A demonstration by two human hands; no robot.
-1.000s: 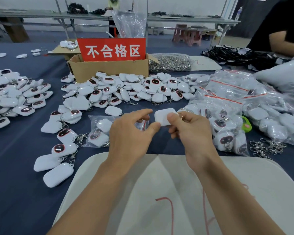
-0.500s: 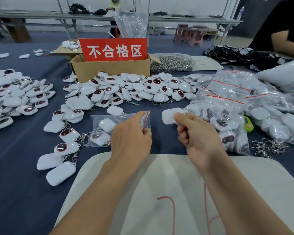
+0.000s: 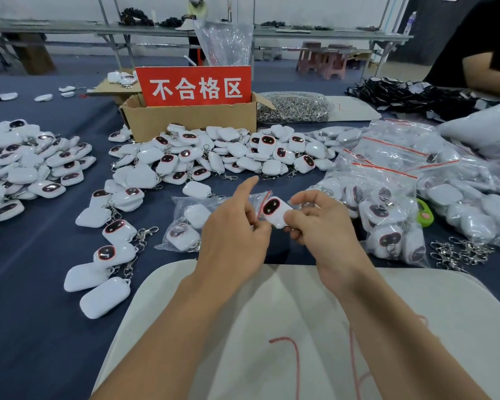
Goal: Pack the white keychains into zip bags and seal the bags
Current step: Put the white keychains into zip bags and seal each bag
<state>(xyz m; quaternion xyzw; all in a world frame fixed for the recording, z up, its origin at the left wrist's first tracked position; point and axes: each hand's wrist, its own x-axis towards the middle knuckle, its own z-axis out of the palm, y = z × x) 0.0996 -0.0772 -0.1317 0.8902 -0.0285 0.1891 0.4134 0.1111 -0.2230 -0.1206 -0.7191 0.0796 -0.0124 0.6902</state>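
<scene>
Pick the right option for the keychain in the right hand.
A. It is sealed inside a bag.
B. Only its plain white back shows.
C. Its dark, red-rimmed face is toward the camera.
C: the keychain pinched by the right hand shows its dark, red-rimmed face, just at the red-striped mouth of the zip bag that the left hand holds.

Cardboard box (image 3: 191, 122) (red sign (image 3: 193, 85)), bagged metal clips (image 3: 293, 106) — black straps (image 3: 410, 96) beyond

White keychains (image 3: 275, 211) with dark red-rimmed faces, clear zip bag (image 3: 191, 223) (red strip), navy table (image 3: 35, 336), red sign (image 3: 194, 86) lettered white
</scene>
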